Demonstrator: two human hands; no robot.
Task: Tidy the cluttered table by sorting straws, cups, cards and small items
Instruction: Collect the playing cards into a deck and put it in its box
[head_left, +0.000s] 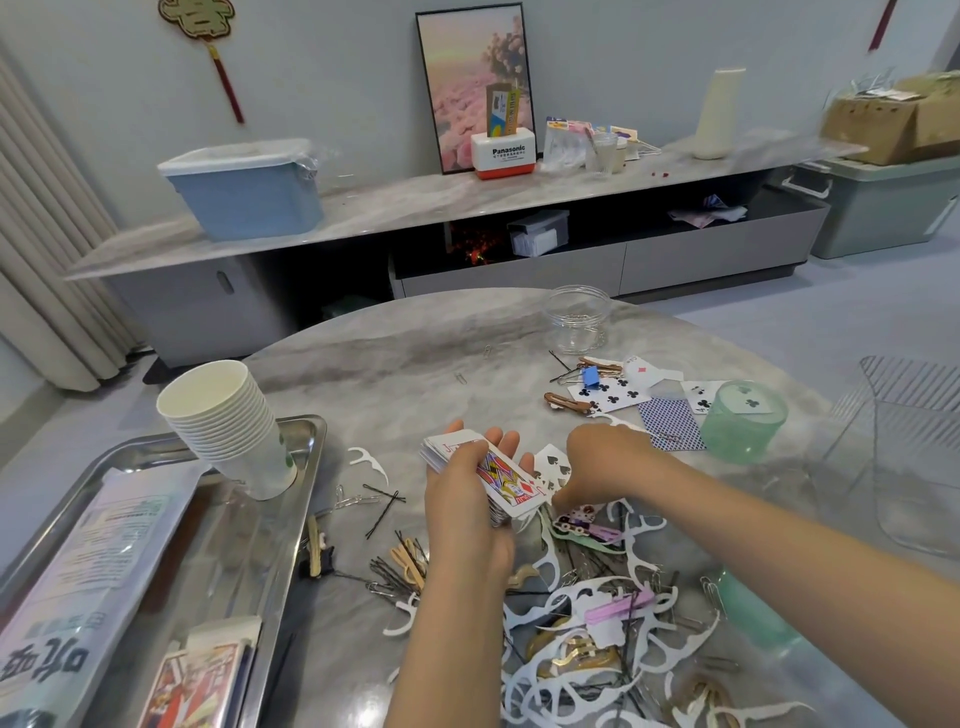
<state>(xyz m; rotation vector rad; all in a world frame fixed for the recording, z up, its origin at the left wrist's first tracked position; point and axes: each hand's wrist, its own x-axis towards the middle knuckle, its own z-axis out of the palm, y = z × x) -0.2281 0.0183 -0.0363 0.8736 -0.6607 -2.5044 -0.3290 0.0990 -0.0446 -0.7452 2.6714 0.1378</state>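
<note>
Left hand gripping card deck mid-tabletop, right hand pinching spade card beside it, floss picks cluttering near edge.

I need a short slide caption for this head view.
Left hand holds a card deck while right hand picks a spade card from the cluttered table.

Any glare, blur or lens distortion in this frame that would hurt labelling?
Head view: strong wide-angle bending, the sideboard edge curves; glare streaks on the metal tray; the cardboard boxes at the far right corner smear; the card deck in the left hand stays sharp, its jack readable.
</note>
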